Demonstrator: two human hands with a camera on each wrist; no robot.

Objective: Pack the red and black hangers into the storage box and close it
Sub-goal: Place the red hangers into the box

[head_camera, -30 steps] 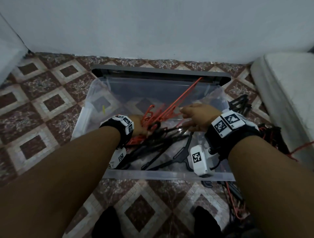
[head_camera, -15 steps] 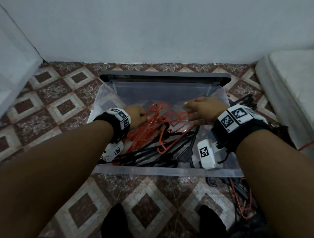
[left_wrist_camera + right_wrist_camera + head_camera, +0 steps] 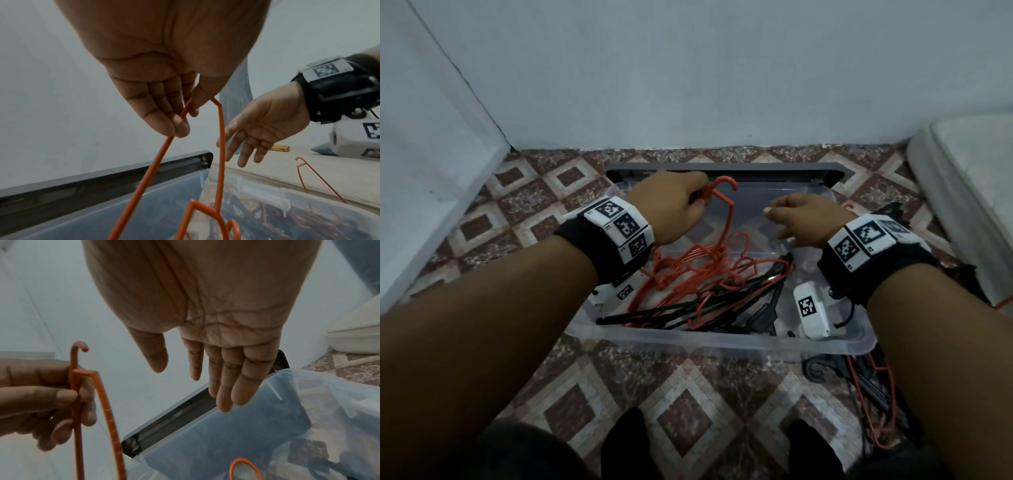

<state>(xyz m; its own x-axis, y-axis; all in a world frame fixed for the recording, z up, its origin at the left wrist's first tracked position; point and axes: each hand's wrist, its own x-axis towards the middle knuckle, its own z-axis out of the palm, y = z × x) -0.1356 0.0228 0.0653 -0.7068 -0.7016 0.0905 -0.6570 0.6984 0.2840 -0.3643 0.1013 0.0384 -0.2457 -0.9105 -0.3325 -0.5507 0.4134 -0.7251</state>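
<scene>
A clear storage box (image 3: 722,341) lies open on the tiled floor, with its grey lid (image 3: 722,169) behind it. Inside lies a tangle of red hangers (image 3: 698,270) over black hangers (image 3: 722,310). My left hand (image 3: 697,202) grips one red hanger (image 3: 729,222) just below its hook and holds it up over the box's far left. In the left wrist view the left hand (image 3: 180,123) pinches the red hanger's (image 3: 152,170) thin bar. My right hand (image 3: 784,222) hovers above the box's far right, fingers straight (image 3: 224,395), holding nothing.
More black and red hangers (image 3: 873,387) lie on the floor by the box's near right corner. A white mattress (image 3: 969,192) stands at the right, a white panel (image 3: 431,171) at the left, and a wall behind. My feet (image 3: 626,442) are close in front.
My left hand has risen from the pile, lifting one red hanger by its neck. My right hand has come off the hangers and opened above the box.
</scene>
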